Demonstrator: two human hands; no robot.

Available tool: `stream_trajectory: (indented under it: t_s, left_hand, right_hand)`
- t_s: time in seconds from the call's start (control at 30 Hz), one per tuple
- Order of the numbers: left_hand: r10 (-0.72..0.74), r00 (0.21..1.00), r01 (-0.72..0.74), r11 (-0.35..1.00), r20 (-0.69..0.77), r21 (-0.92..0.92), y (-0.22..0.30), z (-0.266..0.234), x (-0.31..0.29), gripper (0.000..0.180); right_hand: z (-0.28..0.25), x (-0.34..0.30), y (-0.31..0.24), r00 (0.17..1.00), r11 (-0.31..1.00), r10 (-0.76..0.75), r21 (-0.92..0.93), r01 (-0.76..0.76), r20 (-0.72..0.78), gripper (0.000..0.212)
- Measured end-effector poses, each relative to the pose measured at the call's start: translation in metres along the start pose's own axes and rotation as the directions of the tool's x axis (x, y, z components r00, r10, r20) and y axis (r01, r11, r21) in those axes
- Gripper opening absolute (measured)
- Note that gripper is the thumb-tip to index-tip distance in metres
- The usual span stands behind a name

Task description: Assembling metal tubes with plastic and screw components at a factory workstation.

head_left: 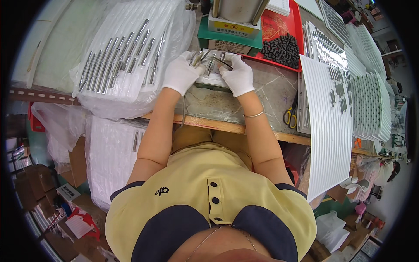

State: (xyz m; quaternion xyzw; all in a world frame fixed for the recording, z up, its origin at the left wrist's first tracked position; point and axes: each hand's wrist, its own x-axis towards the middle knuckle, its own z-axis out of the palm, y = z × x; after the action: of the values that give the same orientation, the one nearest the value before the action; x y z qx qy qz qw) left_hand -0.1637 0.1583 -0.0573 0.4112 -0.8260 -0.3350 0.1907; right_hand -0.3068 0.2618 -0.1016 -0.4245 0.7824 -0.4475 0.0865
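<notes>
Both my hands wear white gloves and work at a small metal fixture (212, 81) on the bench, below a press with a green base (229, 37). My left hand (181, 73) is closed around a shiny metal rod (197, 59) at the fixture's left side. On the opposite side, my right hand (238, 77) has its fingers pinched near a thin dark strip (223, 63); what exactly they hold is hidden. Another short shiny rod (210, 67) stands out between the hands. A thin cable (183, 109) hangs over the bench edge below my left hand.
Rows of shiny rods (115, 61) lie on plastic-wrapped white trays at left. A red tray (298, 32) holds a heap of small black pieces (281, 51). Yellow-handled scissors (290, 118) lie right, beside a leaning ribbed white panel (325, 135) and stacked trays (371, 105).
</notes>
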Motion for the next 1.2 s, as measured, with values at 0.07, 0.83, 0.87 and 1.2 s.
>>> stream_trajectory:
  t_s: [0.07,0.83,0.87,1.2]
  left_hand:
    - [-0.03,0.998,0.027,0.998,0.053,0.054,0.004,0.002,0.0,0.045]
    - [0.106,0.855,0.478,0.217,0.507,-0.851,-0.006,-0.018,-0.086,0.027]
    - [0.151,0.859,0.45,0.236,0.49,-0.861,-0.008,-0.01,-0.088,0.023]
    - [0.118,0.949,0.132,0.691,0.292,-0.711,0.015,0.008,-0.096,0.03]
  right_hand:
    - [-0.002,0.0,-0.006,1.0,0.999,0.0,-0.041,0.001,0.001,0.031]
    - [-0.057,-0.056,-0.038,0.927,0.463,0.148,0.804,-0.373,0.345,0.045]
    - [-0.058,-0.057,-0.043,0.876,0.398,0.051,0.795,-0.458,0.48,0.05]
    - [-0.061,-0.068,-0.051,0.864,0.519,0.153,0.705,-0.483,0.479,0.026]
